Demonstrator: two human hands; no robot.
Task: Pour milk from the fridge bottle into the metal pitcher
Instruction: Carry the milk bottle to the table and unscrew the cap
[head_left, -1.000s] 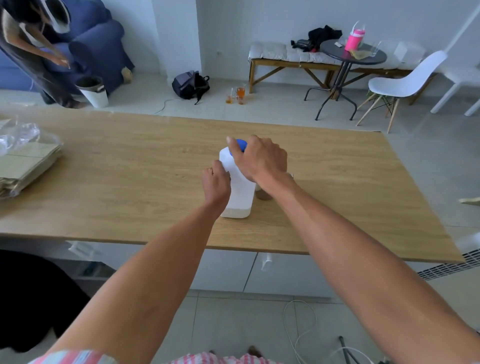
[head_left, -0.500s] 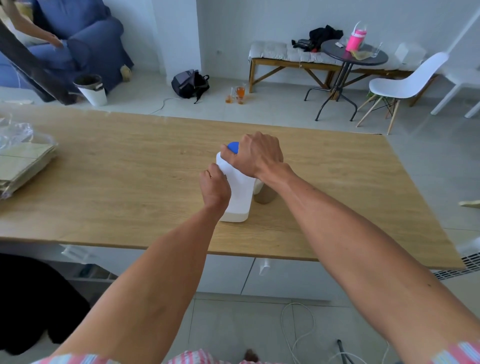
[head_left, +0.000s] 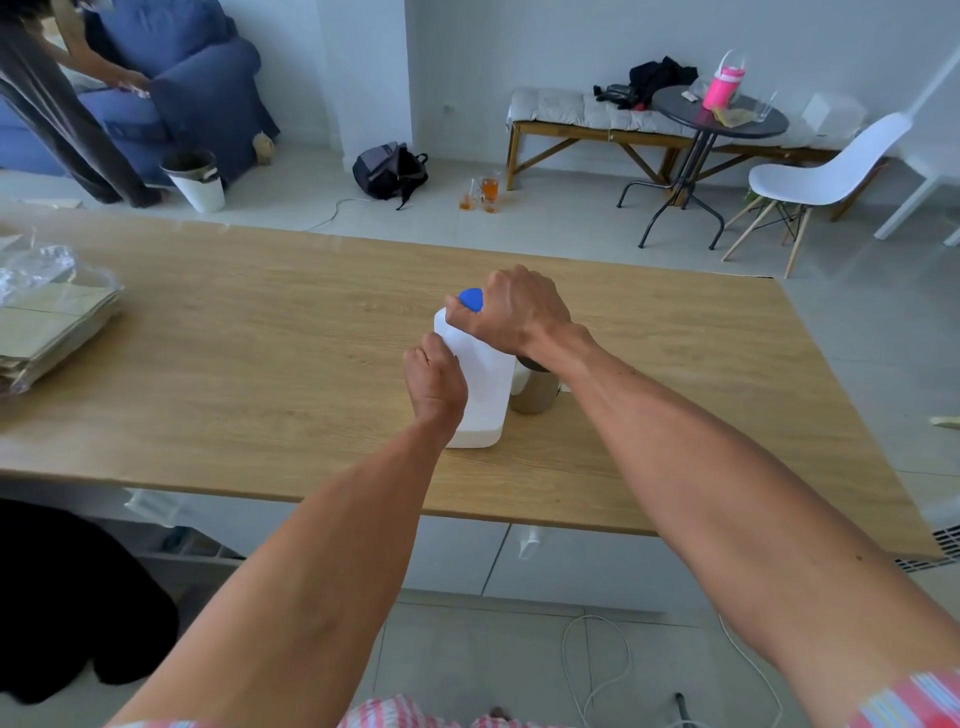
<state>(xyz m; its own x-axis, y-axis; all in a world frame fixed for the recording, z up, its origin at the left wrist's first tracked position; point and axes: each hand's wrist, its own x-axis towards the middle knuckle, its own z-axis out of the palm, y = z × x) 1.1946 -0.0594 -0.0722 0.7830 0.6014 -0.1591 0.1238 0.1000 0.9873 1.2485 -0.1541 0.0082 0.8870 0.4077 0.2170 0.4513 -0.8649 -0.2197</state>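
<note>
A white plastic milk bottle (head_left: 485, 395) stands upright on the wooden table (head_left: 260, 364), near its middle. Its blue cap (head_left: 471, 299) is on top, half covered by fingers. My right hand (head_left: 514, 312) grips the cap from above. My left hand (head_left: 435, 384) holds the bottle's left side. The metal pitcher (head_left: 535, 391) stands right behind the bottle to the right, mostly hidden by my right wrist and the bottle.
A stack of flat cardboard under clear plastic (head_left: 47, 327) lies at the table's left end. Beyond the table are a backpack (head_left: 389, 171), glasses on the floor (head_left: 483, 193), a round table (head_left: 719, 117), a white chair (head_left: 826, 176) and a person by a blue sofa (head_left: 67, 104).
Both hands stay on the bottle, my right hand's grip on the cap shifting slightly. The view shifted a little. The person at the back left bent toward the sofa.
</note>
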